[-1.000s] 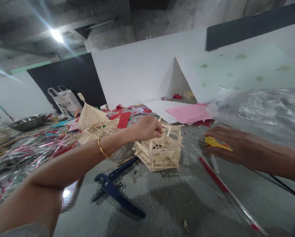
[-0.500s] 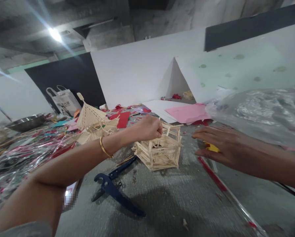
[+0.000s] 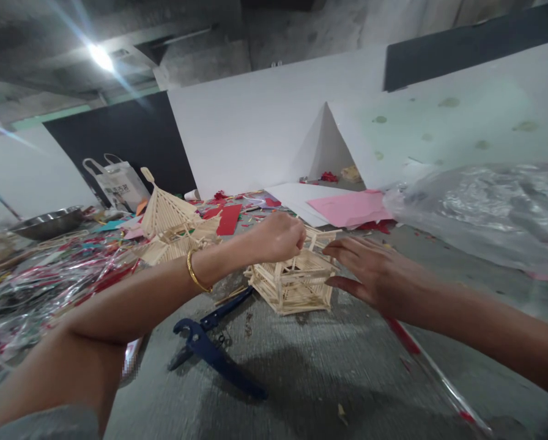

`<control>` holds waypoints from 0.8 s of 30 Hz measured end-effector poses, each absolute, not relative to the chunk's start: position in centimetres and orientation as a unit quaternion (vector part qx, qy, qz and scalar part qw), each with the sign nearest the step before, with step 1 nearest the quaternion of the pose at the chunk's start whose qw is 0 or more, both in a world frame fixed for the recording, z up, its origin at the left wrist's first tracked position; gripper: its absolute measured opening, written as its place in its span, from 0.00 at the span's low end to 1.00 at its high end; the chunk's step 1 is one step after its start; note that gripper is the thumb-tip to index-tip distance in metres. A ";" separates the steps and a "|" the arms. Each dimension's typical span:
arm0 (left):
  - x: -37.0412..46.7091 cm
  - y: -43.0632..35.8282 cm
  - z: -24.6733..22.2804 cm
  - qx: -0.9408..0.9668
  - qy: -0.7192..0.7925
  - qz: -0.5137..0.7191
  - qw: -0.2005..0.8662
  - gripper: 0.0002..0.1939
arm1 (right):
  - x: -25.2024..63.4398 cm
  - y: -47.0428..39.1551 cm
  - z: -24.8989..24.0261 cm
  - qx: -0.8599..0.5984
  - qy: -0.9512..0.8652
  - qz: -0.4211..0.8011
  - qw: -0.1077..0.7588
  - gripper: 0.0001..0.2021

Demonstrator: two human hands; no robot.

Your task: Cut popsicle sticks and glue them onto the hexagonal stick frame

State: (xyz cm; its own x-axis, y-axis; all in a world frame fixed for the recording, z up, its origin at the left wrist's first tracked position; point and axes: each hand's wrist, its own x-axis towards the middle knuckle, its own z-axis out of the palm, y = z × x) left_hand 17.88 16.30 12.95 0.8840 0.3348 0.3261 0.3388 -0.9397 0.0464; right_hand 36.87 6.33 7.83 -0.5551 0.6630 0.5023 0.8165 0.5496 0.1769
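The stick frame (image 3: pixel 301 294) sits on the floor (image 3: pixel 301 379), short of its far edge along the white board (image 3: pixel 246 134), the blue cutter (image 3: pixel 216 357) near it. The left hand (image 3: pixel 281 237) has its grip bunched together at the frame's top (whether round a stick, I cannot tell); the right hand (image 3: pixel 379 272) has fingers apart beside it. It should be light, stiff but fragile, best held low around the base.

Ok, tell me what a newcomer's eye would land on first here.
Probably the open stick frame at the centre, with the left hand over its top and the right hand beside it. Next, the dark blue tool in front, and the pointed stick roof farther left.
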 end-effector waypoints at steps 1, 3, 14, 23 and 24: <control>17.9 16.3 12.9 -0.971 -0.174 -0.164 0.004 0.11 | 36.6 6.5 7.7 -0.426 -0.859 -0.209 0.195 0.16; 17.8 16.2 13.0 -0.972 -0.173 -0.161 -0.003 0.11 | 36.3 6.7 7.4 -0.421 -0.858 -0.220 0.195 0.15; 17.3 16.5 13.5 -0.970 -0.203 -0.130 -0.043 0.11 | 35.9 7.0 6.8 -0.418 -0.846 -0.279 0.176 0.16; 17.4 15.3 14.0 -0.970 -0.229 -0.078 0.018 0.15 | 35.4 6.6 7.4 -0.436 -0.846 -0.270 0.143 0.14; 17.3 15.2 14.0 -0.970 -0.229 -0.079 0.022 0.15 | 35.4 6.7 7.4 -0.436 -0.845 -0.273 0.143 0.14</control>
State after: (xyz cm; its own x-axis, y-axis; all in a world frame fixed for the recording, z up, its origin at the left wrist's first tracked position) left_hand 17.34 15.23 14.00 0.8825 0.4411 0.1634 0.4481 -0.8940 -0.0066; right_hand 35.41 6.66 7.38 -0.5784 0.6599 0.4795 0.8157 0.4699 0.3372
